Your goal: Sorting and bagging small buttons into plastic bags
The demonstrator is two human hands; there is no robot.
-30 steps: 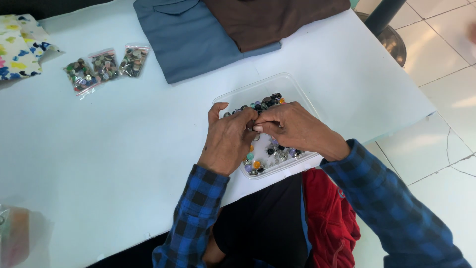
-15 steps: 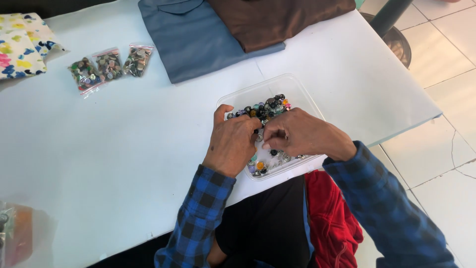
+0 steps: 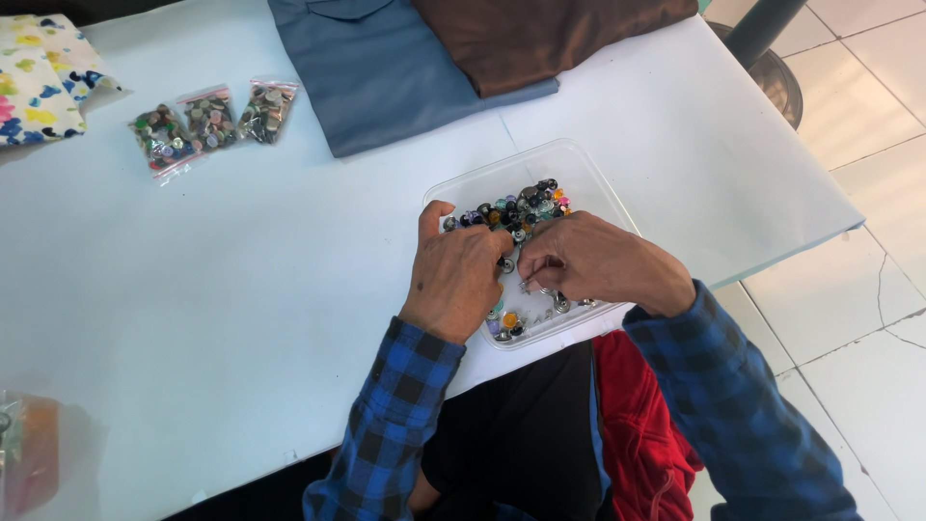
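We look down on a white worktop (image 3: 241, 318) with both our hands resting in a shallow clear plastic tray (image 3: 588, 188) near its front edge. The tray holds a heap of small beads or buttons (image 3: 516, 210), mostly dark with spots of pink, orange and green, piled toward its far side.

Our left hand (image 3: 455, 280) lies over the tray's left part, fingers curled down among the pieces; we cannot tell whether its grip has hold of anything. Our right hand (image 3: 593, 260) lies just beside it, fingertips pinched together over a small metallic piece (image 3: 536, 287), though whether that grip truly holds it is too small to tell. Both sleeves are blue and black check.

Well apart, at the far left, three small clear bags of mixed beads (image 3: 207, 121) lie side by side, next to a flowered cloth (image 3: 39, 77). Folded blue fabric (image 3: 386, 72) and brown fabric (image 3: 540, 34) lie along the far edge.
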